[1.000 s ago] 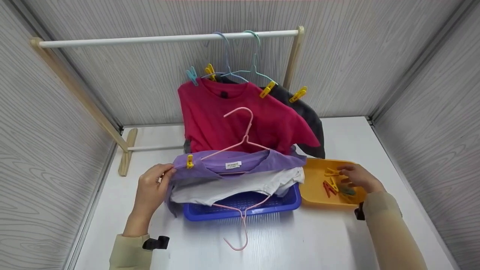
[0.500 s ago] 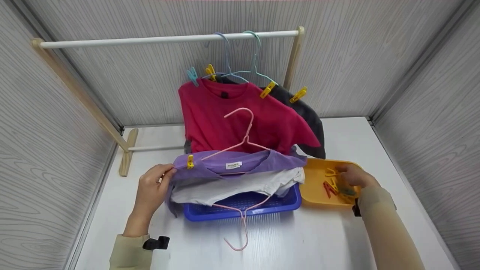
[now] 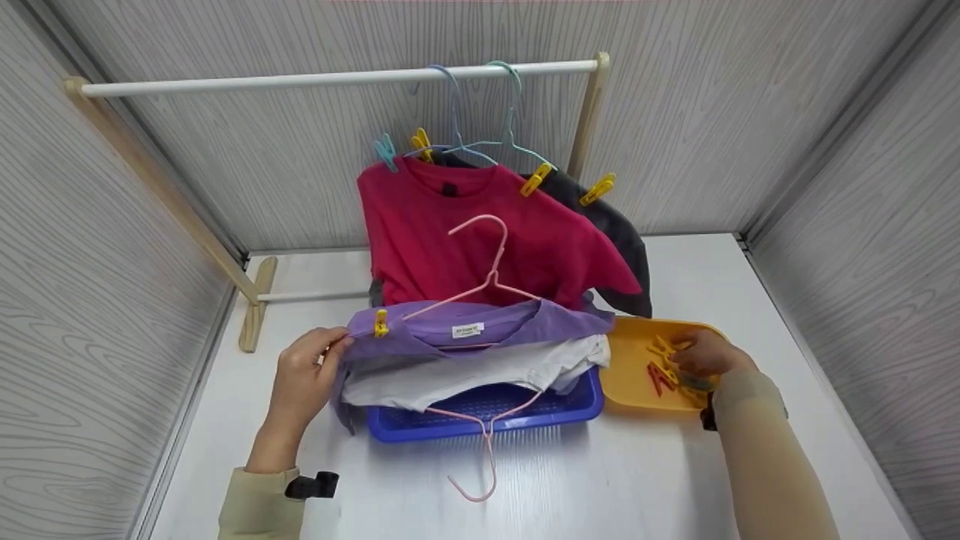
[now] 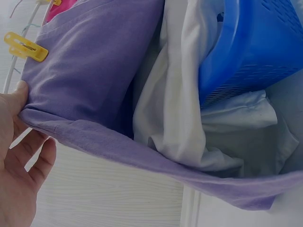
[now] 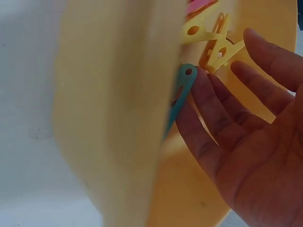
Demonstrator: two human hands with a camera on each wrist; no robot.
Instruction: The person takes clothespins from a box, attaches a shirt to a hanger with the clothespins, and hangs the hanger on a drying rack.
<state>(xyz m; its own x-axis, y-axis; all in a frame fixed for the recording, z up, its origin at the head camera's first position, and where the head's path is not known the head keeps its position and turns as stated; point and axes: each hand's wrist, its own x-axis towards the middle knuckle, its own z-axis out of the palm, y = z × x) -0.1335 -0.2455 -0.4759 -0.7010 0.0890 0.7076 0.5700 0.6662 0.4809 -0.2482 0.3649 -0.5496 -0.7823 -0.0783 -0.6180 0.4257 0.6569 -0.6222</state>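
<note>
My left hand (image 3: 306, 369) pinches the left shoulder of a purple shirt (image 3: 566, 321) between thumb and fingers. A yellow clothespin (image 3: 381, 323) is clipped on that shoulder, beside a pink hanger (image 3: 493, 279) inside the neckline. Under the purple shirt lies a white shirt (image 3: 465, 375), draped over a blue basket (image 3: 487, 429). My right hand (image 3: 709, 354) reaches into an orange tray (image 3: 626, 330). In the right wrist view its thumb and fingers stand apart around a yellow clothespin (image 5: 218, 49), and its fingertips are right by a teal clothespin (image 5: 182, 87).
A red shirt (image 3: 465, 232) and a dark shirt (image 3: 626, 247) hang behind on a white rail (image 3: 285, 79), with clothespins on their shoulders. A second pink hanger (image 3: 489, 450) sticks out toward the front. A red clothespin (image 3: 655, 379) lies in the tray.
My right hand has dipped lower into the orange tray and shifted slightly left among the clothespins, which have moved a little. The left hand keeps its place on the purple shirt.
</note>
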